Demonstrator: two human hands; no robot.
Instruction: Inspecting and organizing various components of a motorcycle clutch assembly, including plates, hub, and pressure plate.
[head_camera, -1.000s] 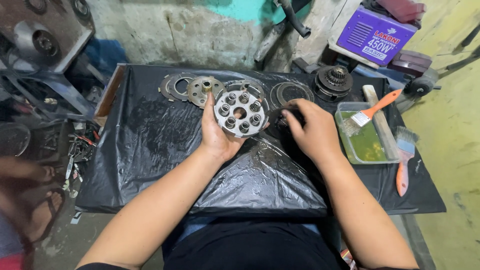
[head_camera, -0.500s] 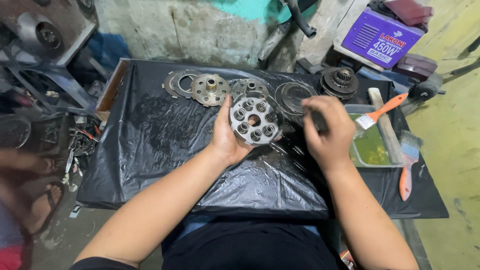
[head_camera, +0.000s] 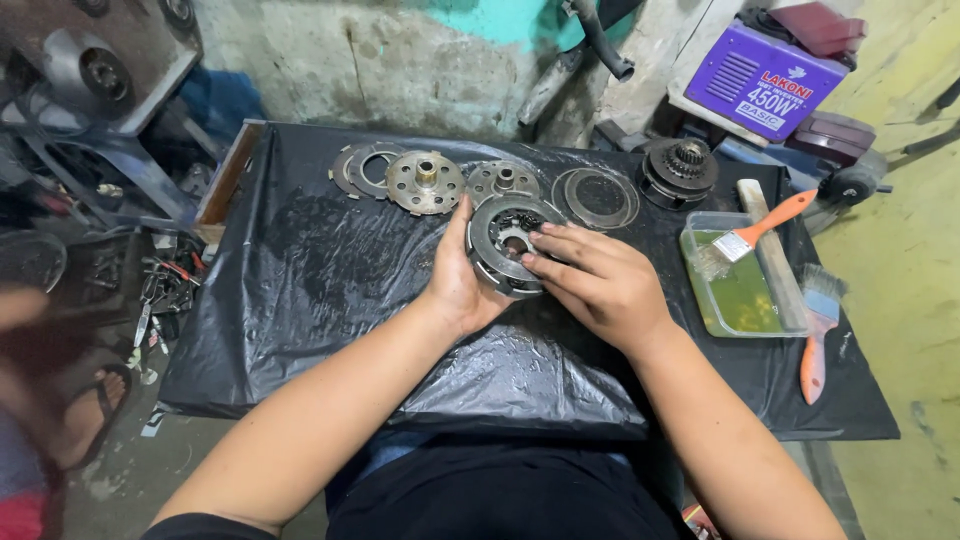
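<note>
1. Since half a second ago, the round grey metal clutch hub (head_camera: 508, 243) has tipped from face-up to more on edge, and the right hand (head_camera: 598, 283) has come off to land on it.
2. Left hand (head_camera: 462, 282) cups the hub's left rim, thumb up along the edge, fingers hidden behind.
3. Right-hand fingers lie close together, tips pressed on the hub's face.
4. Hub sits just above the black plastic sheet (head_camera: 300, 290), in front of a brass-coloured holed disc (head_camera: 426, 181).
5. Well right of the hub: clear plastic tray of greenish liquid (head_camera: 741, 300), with an orange-handled brush (head_camera: 762, 225) resting in it.
</note>
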